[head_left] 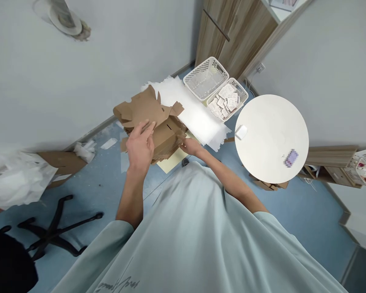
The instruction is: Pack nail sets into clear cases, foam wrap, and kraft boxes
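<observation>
A stack of flattened brown cardboard boxes [167, 140] rises from the floor in front of me. Its top flattened box [144, 108] is tilted up and folded at the left, with flaps sticking out. My left hand [142, 144] grips the near edge of that top piece, fingers over the cardboard and thumb hidden in part. At the right corner of the stack, my right hand [191, 145] is closed, its fingertips against the cardboard edges. Pale yellow sheets [171, 160] lie under the stack.
White sheets [189, 108] spread behind the stack. Beyond are a white basket [205, 77] and another basket [243, 97] holding small white packets. A round white table [271, 134] stands right. A black chair base [53, 232] and white plastic bags [15, 179] are left.
</observation>
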A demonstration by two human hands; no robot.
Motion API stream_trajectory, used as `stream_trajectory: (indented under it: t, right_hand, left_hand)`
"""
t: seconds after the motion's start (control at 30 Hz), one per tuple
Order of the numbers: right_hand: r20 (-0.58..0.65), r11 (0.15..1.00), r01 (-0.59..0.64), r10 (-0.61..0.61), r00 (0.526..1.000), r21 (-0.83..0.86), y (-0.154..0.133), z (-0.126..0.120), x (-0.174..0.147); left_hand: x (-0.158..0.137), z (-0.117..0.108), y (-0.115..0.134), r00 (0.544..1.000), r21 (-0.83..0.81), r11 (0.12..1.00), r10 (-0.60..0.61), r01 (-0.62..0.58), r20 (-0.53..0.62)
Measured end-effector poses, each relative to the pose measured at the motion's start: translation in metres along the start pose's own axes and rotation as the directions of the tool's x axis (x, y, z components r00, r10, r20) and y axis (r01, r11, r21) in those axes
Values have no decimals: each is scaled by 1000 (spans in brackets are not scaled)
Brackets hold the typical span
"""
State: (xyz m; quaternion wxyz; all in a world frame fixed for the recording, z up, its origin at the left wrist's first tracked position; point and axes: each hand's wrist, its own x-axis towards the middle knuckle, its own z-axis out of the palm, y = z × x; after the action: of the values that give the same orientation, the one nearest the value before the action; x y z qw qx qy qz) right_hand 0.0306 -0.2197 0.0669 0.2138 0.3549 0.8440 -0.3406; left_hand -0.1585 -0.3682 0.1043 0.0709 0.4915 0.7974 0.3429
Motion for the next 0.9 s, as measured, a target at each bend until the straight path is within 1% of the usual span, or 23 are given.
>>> stream_trajectory:
  t: [0.03,0.1,0.13,0.2,0.23,0.3,0.4,0.5,0.57,0.63,0.73,0.83,0.9]
  right_hand:
    - [-70,996,25,-20,997,81,5,-8,-8]
    - [-265,943,107,-21,964,315,16,-31,-29]
    - [-342,897,160,-10,940,412,23,-44,-43]
    - [-492,806,252,55,869,536,36,-72,-75]
    - [-548,773,280,104,830,570,42,-85,-93]
    - [-618,738,309,183,765,601,55,-107,-128]
    - [-691,731,319,278,667,603,79,-124,-169]
    - [-717,725,290,386,581,625,113,-124,-194]
    - [-706,705,266,456,541,658,141,-118,-206]
    - [-680,673,240,523,514,700,172,-108,-217]
    - [-625,610,210,618,476,764,219,-92,-237]
    - [-589,558,213,682,433,802,266,-77,-260]
    - [-566,528,211,718,406,822,299,-66,-275]
  left_hand:
    - [1,-6,6,999,-6,1000,28,-28,-26]
    - [5,-12,20,994,-10,996,92,-93,-63]
    - [7,-13,28,988,-11,991,134,-135,-71]
    - [12,-9,44,969,-19,970,239,-240,-69]
    - [15,-4,52,953,-26,954,297,-299,-57]
    - [22,8,71,915,-44,914,404,-403,-9]
    - [33,33,103,844,-82,849,527,-521,95]
    - [42,62,138,755,-148,774,633,-616,171]
    - [45,83,161,689,-189,719,695,-669,206]
    - [45,106,184,626,-213,668,743,-713,237]
    - [42,144,218,547,-240,610,788,-755,283]
    - [36,189,251,478,-281,571,811,-771,337]
    - [30,222,273,432,-321,554,818,-768,379]
